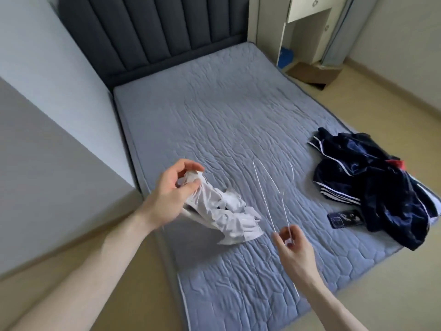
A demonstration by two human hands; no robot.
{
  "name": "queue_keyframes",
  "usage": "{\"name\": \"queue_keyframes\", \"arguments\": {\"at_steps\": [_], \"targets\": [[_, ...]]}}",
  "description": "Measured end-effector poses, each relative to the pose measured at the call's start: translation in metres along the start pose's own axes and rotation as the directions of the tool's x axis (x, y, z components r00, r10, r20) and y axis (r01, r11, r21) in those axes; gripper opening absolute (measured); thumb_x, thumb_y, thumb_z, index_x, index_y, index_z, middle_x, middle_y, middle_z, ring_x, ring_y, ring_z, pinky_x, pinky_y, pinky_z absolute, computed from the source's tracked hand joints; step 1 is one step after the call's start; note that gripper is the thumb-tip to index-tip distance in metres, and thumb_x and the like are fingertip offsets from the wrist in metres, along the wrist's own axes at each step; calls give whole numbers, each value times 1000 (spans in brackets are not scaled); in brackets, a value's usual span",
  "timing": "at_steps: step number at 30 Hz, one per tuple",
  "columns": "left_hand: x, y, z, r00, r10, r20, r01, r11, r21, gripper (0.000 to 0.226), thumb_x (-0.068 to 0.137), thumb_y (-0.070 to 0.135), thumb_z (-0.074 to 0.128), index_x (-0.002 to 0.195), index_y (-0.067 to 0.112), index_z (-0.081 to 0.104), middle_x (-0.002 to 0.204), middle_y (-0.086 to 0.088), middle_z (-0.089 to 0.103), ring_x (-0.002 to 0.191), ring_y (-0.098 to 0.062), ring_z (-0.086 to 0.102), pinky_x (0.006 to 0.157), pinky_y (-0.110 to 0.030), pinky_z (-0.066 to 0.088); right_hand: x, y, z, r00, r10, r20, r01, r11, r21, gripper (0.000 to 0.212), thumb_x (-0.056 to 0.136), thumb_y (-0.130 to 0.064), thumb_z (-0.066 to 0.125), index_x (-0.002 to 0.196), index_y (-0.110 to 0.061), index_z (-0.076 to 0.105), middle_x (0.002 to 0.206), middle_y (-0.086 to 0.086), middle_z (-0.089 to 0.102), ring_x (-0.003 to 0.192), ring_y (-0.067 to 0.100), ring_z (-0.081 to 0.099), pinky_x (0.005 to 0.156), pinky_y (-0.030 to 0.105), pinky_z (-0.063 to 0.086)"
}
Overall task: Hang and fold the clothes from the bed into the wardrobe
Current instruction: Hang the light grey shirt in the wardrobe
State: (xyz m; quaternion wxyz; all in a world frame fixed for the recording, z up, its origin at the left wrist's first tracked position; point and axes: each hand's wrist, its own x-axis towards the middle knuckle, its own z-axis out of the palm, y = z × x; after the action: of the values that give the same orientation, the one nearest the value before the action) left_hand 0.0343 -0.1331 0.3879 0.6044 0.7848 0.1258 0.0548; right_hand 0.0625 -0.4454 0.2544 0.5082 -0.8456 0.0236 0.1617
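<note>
Your right hand [290, 242] pinched a thin wire hanger [274, 199] over the mattress [214, 120]. Your left hand [171, 187] gripped a bunched white garment [229, 211], its lower end touching the bed; dark navy clothes [372, 187] lay heaped at the right edge

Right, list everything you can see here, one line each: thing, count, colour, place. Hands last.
white garment: one, white, bunched, held up over the near left part of the bed
wire hanger: one, thin and pale, above the bed's middle, blurred
dark clothes pile: one heap, navy with white stripes and a bit of red, right edge of the bed
phone: one, dark, on the bed beside the pile
bed: one, grey-blue quilted cover, dark padded headboard
bedside cabinet: one, cream, right of the headboard
left hand: grips the white garment's top
right hand: pinches the wire hanger's near end
</note>
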Motion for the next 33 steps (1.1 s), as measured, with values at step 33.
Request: {"name": "queue_keyframes", "arguments": {"at_steps": [33], "targets": [[-244, 99, -355, 798, 160, -582, 246, 795, 555, 20, 95, 13, 65, 114, 16, 69, 111, -6, 68, 95, -27, 64, 79, -28, 47, -223, -361, 120, 812, -563, 155, 510, 813, 282, 45, 93, -6, 66, 68, -20, 33, 71, 10, 42, 66, 21, 43, 57, 40, 44]]}}
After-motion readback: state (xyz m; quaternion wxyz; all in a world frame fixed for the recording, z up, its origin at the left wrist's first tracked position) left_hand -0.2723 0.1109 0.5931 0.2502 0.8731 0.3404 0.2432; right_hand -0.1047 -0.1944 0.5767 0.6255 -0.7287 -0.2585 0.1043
